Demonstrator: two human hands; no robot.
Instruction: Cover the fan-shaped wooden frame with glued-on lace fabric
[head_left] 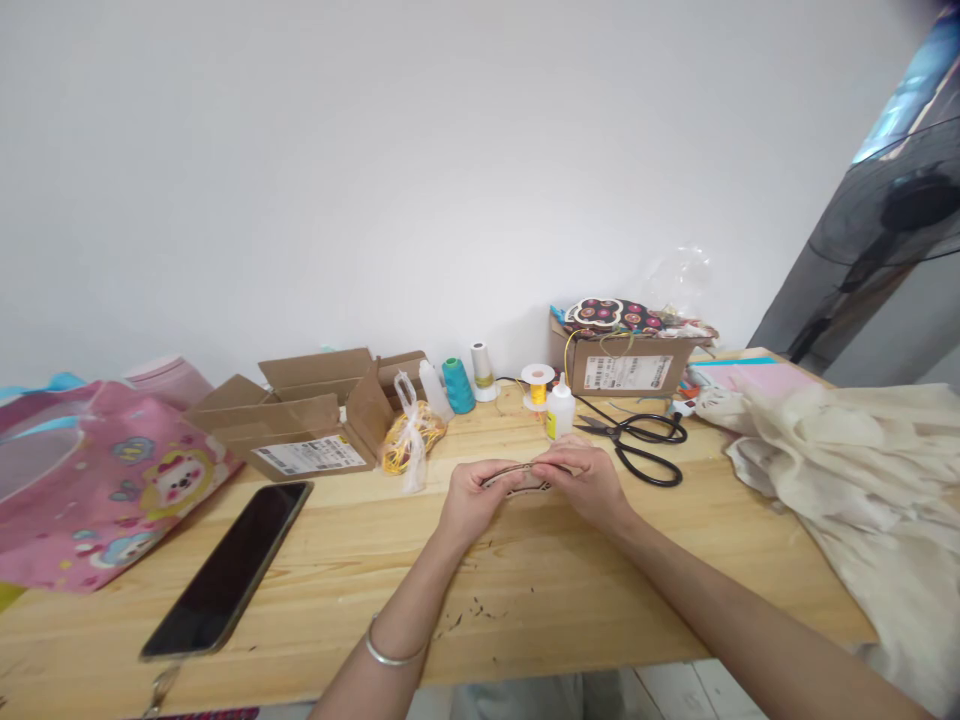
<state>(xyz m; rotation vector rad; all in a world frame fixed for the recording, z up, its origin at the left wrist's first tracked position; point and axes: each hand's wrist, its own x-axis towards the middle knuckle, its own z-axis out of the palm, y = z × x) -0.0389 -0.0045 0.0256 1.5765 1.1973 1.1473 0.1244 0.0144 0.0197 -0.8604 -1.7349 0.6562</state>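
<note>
Between my two hands is a small pale piece with a dark edge (pixel 527 487), perhaps fabric; its exact kind cannot be made out. My left hand (pixel 472 500) pinches its left end with thumb and fingers. At the other end, my right hand (pixel 589 485) grips it the same way, and the fingers hide part of it. Just behind the right hand stands a white glue bottle (pixel 560 412) with a pointed tip. Black-handled scissors (pixel 634 437) lie to the right of that hand. Small dark scraps (pixel 472 612) are scattered on the wooden table (pixel 360 580) below the hands.
An opened cardboard box (pixel 300 425), bagged yellow cord (pixel 412 440), a teal thread cone (pixel 457 387) and a yellow spool (pixel 538 388) line the back. A filled box (pixel 630 362) sits back right. Cream cloth (pixel 847 470) drapes over the right edge. A phone (pixel 229 570) and pink bag (pixel 127 480) lie left.
</note>
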